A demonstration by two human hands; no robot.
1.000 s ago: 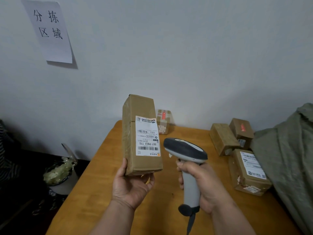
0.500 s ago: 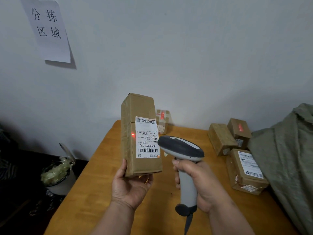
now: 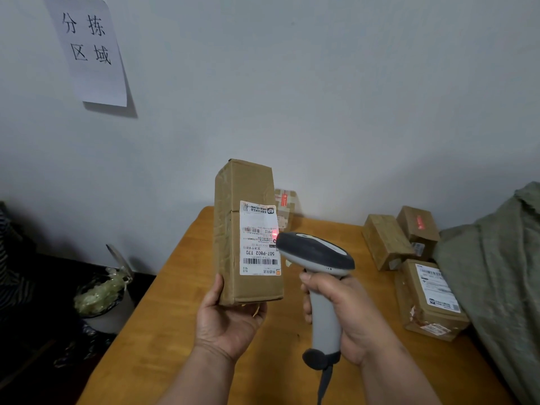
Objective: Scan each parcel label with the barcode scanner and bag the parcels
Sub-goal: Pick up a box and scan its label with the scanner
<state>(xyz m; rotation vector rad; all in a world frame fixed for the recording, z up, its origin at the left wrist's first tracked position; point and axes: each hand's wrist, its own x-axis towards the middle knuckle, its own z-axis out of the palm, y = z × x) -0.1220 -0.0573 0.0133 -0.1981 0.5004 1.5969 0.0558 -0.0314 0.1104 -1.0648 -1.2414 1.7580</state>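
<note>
— Two hands are seen above the wooden tabletop [image 3: 163,340]. What is held by each?

— A tall brown parcel [image 3: 244,229] is held upright at its lower end by the left hand [image 3: 228,320]: the thumb is laid along its left edge and the fingers are curled under its base. The grip of the right hand [image 3: 347,314] is closed round the grey handle of the barcode scanner [image 3: 315,276].

— Where is the scanner pointed?

— Its dark head is aimed left at the white label [image 3: 258,238] stuck on the parcel's near face, just beside it. A red glow is seen on the right part of the label, above the large barcode.

— Is the parcel resting on anything?

— No, it is lifted clear of the tabletop, near its middle.

— What else is laid out?

— Three brown boxes [image 3: 409,258] are grouped at the right: two far ones side by side, and a larger one [image 3: 429,299] with a white label nearer. A small taped box [image 3: 287,209] is partly hidden behind the held parcel, by the wall. A green woven sack [image 3: 496,273] is piled at the right edge. A paper sign [image 3: 90,51] with handwritten characters is fixed to the wall at far left, and a bin [image 3: 102,299] lined with plastic is seen on the floor to the left of the tabletop.
</note>
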